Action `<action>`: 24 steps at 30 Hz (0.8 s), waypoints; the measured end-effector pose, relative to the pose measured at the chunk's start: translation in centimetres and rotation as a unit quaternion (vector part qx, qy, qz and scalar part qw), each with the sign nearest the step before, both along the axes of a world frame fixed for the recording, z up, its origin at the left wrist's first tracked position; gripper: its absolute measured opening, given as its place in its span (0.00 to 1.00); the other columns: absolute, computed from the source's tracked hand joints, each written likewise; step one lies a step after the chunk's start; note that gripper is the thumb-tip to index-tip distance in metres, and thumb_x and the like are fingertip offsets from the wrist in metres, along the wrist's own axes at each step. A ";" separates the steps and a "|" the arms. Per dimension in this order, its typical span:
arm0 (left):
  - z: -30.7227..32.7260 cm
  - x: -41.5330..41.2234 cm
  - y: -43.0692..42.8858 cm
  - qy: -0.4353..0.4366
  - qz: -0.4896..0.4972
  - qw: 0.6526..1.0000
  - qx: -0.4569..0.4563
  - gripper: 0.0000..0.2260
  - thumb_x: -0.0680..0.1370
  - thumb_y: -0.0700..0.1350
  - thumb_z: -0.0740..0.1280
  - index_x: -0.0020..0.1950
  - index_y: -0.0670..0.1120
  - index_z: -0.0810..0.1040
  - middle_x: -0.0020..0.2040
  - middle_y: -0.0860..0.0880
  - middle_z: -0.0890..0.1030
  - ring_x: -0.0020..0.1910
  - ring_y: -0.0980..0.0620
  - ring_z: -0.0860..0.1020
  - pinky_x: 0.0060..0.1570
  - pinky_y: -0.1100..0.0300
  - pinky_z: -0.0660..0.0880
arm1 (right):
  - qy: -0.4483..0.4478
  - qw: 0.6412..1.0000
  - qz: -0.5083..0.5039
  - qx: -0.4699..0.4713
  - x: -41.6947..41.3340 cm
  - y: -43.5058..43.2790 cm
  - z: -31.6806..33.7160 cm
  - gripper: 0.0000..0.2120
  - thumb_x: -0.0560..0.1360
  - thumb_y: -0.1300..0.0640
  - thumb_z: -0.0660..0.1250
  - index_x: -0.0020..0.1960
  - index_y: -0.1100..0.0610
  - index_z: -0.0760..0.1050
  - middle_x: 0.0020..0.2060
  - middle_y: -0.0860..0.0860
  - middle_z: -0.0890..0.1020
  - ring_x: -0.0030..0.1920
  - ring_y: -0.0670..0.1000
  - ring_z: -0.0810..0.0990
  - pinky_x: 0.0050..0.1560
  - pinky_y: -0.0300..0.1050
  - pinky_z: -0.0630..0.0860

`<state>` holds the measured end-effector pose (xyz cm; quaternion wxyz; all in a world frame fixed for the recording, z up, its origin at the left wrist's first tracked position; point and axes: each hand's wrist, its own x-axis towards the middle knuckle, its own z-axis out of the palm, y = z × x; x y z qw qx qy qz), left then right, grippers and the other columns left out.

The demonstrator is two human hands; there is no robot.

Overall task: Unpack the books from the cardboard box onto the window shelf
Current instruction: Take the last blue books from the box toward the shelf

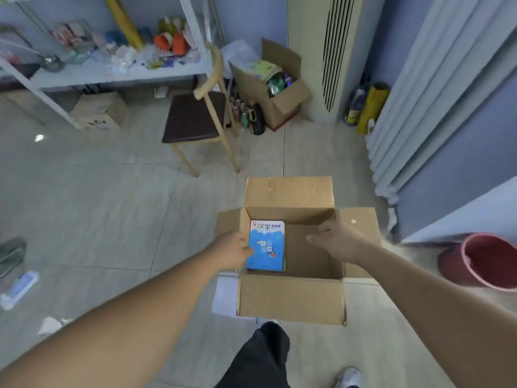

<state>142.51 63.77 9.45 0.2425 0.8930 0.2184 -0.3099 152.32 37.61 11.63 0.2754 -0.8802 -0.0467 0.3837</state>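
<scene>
An open cardboard box stands on the tiled floor in front of me, all flaps folded out. Inside, against its left wall, lies a blue-and-white book on top of a small stack. My left hand reaches over the left wall, and its fingers touch the book's left edge. My right hand hovers over the bare right half of the box with fingers spread, holding nothing. A pale ledge at the right edge may be the window shelf.
A wooden chair stands behind the box to the left. Another box of clutter and bottles sit by a tall white unit. A red basin lies at the right. A radiator lines the right wall.
</scene>
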 end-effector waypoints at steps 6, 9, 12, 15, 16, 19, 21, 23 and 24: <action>-12.5 4.2 2.6 0.020 0.071 0.993 -0.097 0.09 0.82 0.47 0.69 0.60 0.46 0.79 0.56 0.44 0.79 0.54 0.47 0.79 0.54 0.58 0.72 | 0.077 0.995 -0.065 -0.025 2.1 3.8 -12.5 0.23 0.78 0.41 0.72 0.58 0.60 0.84 0.54 0.57 0.87 0.53 0.58 0.84 0.49 0.48 0.75; -18.1 5.5 2.3 0.030 0.090 0.988 -0.122 0.08 0.82 0.48 0.69 0.60 0.50 0.76 0.54 0.49 0.73 0.54 0.50 0.74 0.55 0.56 0.70 | 0.118 0.988 -0.094 -0.028 2.4 4.9 -18.6 0.23 0.78 0.42 0.72 0.63 0.59 0.82 0.57 0.56 0.86 0.59 0.57 0.83 0.50 0.44 0.71; -23.5 6.4 1.6 0.056 0.082 0.986 -0.131 0.20 0.81 0.52 0.68 0.72 0.49 0.75 0.58 0.53 0.74 0.53 0.51 0.75 0.50 0.59 0.73 | 0.152 0.981 -0.112 -0.032 3.0 6.3 -24.5 0.28 0.78 0.42 0.72 0.71 0.59 0.78 0.63 0.55 0.84 0.62 0.56 0.81 0.53 0.42 0.69; -28.4 7.6 1.0 0.046 0.104 0.988 -0.104 0.26 0.80 0.55 0.69 0.77 0.50 0.69 0.58 0.58 0.75 0.48 0.54 0.79 0.44 0.60 0.75 | 0.186 0.975 -0.122 -0.033 3.4 7.3 -30.0 0.30 0.77 0.40 0.72 0.72 0.57 0.77 0.65 0.53 0.82 0.63 0.54 0.80 0.54 0.43 0.69; -29.8 7.9 1.0 0.039 0.126 0.987 -0.095 0.26 0.79 0.54 0.70 0.76 0.50 0.68 0.53 0.60 0.75 0.45 0.56 0.78 0.39 0.61 0.73 | 0.198 0.971 -0.130 -0.032 3.3 7.6 -31.6 0.31 0.77 0.39 0.72 0.73 0.56 0.76 0.67 0.53 0.81 0.65 0.54 0.79 0.56 0.43 0.70; -33.6 8.9 1.1 0.022 0.196 0.977 -0.083 0.22 0.79 0.50 0.72 0.69 0.46 0.70 0.57 0.53 0.77 0.56 0.48 0.79 0.47 0.53 0.80 | 0.229 0.959 -0.163 -0.026 2.9 8.3 -36.1 0.35 0.76 0.39 0.73 0.77 0.55 0.71 0.71 0.52 0.79 0.67 0.53 0.78 0.57 0.43 0.70; -35.4 9.0 0.9 0.025 0.225 0.972 -0.064 0.23 0.78 0.49 0.72 0.70 0.45 0.70 0.68 0.46 0.75 0.65 0.43 0.78 0.58 0.47 0.80 | 0.242 0.954 -0.175 -0.026 2.6 9.0 -38.5 0.38 0.75 0.40 0.74 0.79 0.54 0.69 0.73 0.52 0.76 0.70 0.53 0.76 0.57 0.43 0.68; -36.7 8.8 0.4 0.039 0.223 0.973 -0.041 0.27 0.79 0.50 0.71 0.75 0.45 0.66 0.75 0.44 0.68 0.71 0.43 0.73 0.63 0.46 0.77 | 0.247 0.951 -0.184 -0.022 2.4 9.7 -40.5 0.41 0.74 0.40 0.75 0.80 0.57 0.66 0.75 0.53 0.74 0.71 0.54 0.75 0.58 0.42 0.67; -37.1 8.7 0.2 0.044 0.214 0.975 -0.034 0.30 0.79 0.51 0.71 0.77 0.44 0.64 0.78 0.43 0.64 0.74 0.42 0.71 0.66 0.45 0.76 | 0.251 0.949 -0.191 -0.019 2.4 10.1 -41.3 0.42 0.74 0.40 0.76 0.79 0.58 0.66 0.73 0.54 0.75 0.67 0.54 0.76 0.56 0.43 0.67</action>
